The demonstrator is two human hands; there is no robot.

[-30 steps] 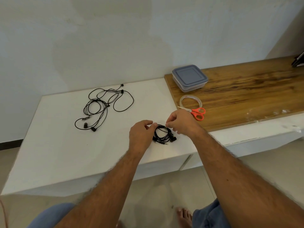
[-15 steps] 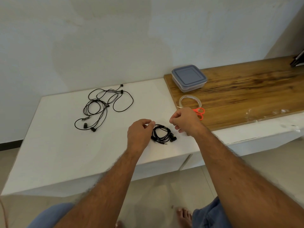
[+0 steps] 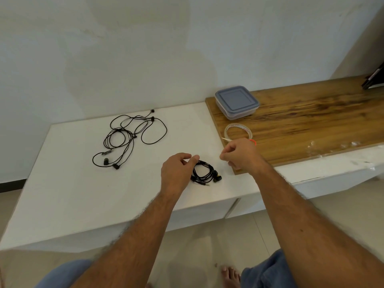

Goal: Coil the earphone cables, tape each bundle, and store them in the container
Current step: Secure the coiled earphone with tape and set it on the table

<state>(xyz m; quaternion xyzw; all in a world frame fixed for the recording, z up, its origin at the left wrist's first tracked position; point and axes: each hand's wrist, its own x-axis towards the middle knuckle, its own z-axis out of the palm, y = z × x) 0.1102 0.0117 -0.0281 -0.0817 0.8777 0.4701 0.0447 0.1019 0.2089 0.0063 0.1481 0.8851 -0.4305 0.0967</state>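
Left hand (image 3: 176, 173) pinches the coil (image 3: 204, 174) at its left edge. Right hand (image 3: 242, 155), right of the coil, is loosely curled; whether it holds anything cannot be told.

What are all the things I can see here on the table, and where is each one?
coiled earphone bundle: one, black, on the white table between the hands
loose earphones: a tangle, count unclear, black, far left of the table
container: one, clear with blue-grey lid on, on the wooden board
tape roll: one, clear, on the board before the container
scissors: one, orange handle, mostly hidden behind the right hand
left hand: touches the bundle's left edge
right hand: fingers curled, right of the bundle
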